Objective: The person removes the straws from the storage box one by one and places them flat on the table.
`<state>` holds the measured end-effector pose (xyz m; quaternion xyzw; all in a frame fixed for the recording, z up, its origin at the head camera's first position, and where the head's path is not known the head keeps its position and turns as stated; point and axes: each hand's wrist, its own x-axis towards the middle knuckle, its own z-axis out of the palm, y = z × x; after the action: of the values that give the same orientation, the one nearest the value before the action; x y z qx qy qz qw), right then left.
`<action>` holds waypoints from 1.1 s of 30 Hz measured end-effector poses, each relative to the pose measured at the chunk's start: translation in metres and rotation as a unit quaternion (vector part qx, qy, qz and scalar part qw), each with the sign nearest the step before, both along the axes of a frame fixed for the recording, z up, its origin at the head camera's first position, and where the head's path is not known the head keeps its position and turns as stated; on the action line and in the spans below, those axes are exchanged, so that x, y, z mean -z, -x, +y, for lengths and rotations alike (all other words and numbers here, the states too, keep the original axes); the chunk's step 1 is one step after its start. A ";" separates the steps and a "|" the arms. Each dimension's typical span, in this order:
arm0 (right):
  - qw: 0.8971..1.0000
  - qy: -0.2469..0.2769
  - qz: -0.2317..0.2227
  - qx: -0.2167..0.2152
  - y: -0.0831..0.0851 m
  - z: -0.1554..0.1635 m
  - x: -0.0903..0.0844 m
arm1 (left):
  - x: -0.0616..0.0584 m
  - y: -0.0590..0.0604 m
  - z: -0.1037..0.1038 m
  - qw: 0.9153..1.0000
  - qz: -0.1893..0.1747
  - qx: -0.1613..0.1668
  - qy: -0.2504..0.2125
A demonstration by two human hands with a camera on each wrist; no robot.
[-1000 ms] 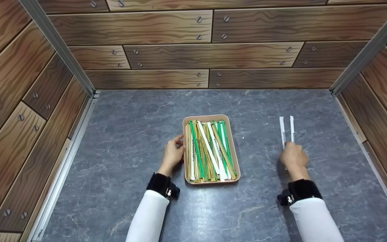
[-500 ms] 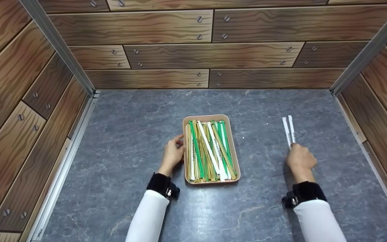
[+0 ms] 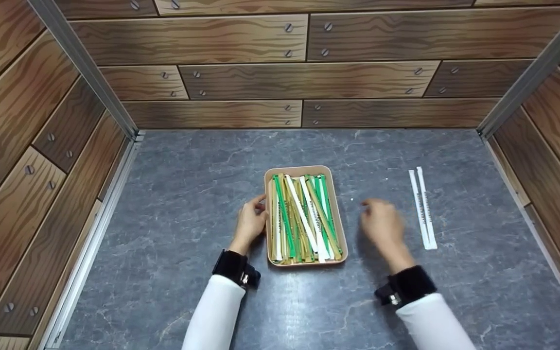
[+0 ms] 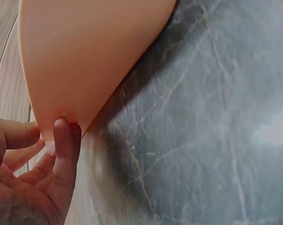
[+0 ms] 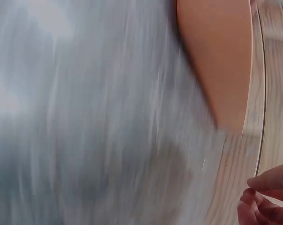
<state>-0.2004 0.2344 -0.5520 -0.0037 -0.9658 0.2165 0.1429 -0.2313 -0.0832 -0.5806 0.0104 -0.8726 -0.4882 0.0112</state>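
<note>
Looking down from the head camera, a shallow tan tray (image 3: pixel 266 214) sits mid-way across a grey marbled tabletop (image 3: pixel 173 204), packed with long paper-wrapped sticks (image 3: pixel 304 218) in green, white and brown, all lying lengthwise. The left hand (image 3: pixel 250 222) rests against the tray's left rim, fingertips touching its edge. The right hand (image 3: pixel 382 224) is blurred above the table between the tray and two white wrapped sticks (image 3: pixel 423 208); it holds nothing, with its fingers loosely bent. Those two white sticks lie side by side on the tabletop, well to the right of the tray and apart from the hand. Both arms wear white sleeves (image 3: pixel 214 313) with black wrist straps (image 3: pixel 235 268). Walls printed with wood planks (image 3: pixel 241 73) enclose the table on three sides.

From the left wrist camera, the tray's outer wall (image 4: pixel 85 61) fills the upper left, and the thumb (image 4: pixel 65 140) and fingertips press against its lower corner, lightly curled against it rather than wrapped around it.

From the right wrist camera, everything is smeared by motion: the grey tabletop, the tray's orange-tan side (image 5: pixel 216 61) at upper right, and only a few curled fingertips (image 5: pixel 268 197) in the lower right corner, holding nothing.
</note>
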 end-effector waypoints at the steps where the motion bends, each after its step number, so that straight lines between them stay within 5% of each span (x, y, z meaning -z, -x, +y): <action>1: 1.000 -0.010 0.003 -0.016 -0.002 -0.010 0.001 | 0.000 0.000 0.000 1.000 0.001 0.000 0.000; 8: 0.991 -0.044 0.034 -0.123 -0.009 -0.059 0.010 | 0.001 0.000 0.001 1.000 0.001 0.004 -0.006; 16: 0.975 -0.141 0.089 -0.148 -0.009 -0.074 0.018 | 0.000 0.001 0.001 1.000 -0.003 -0.004 -0.009; 25: 0.976 -0.168 -0.011 -0.137 -0.010 -0.086 0.013 | 0.002 0.000 0.001 1.000 -0.008 0.004 -0.020; 33: 0.975 -0.176 -0.054 -0.126 -0.010 -0.093 0.011 | 0.000 0.000 0.001 1.000 -0.015 0.001 -0.026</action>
<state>-0.1907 0.1412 -0.5627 0.1315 -0.9878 0.0585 0.0601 -0.2313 -0.0825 -0.5804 0.0174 -0.8598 -0.5104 -0.0030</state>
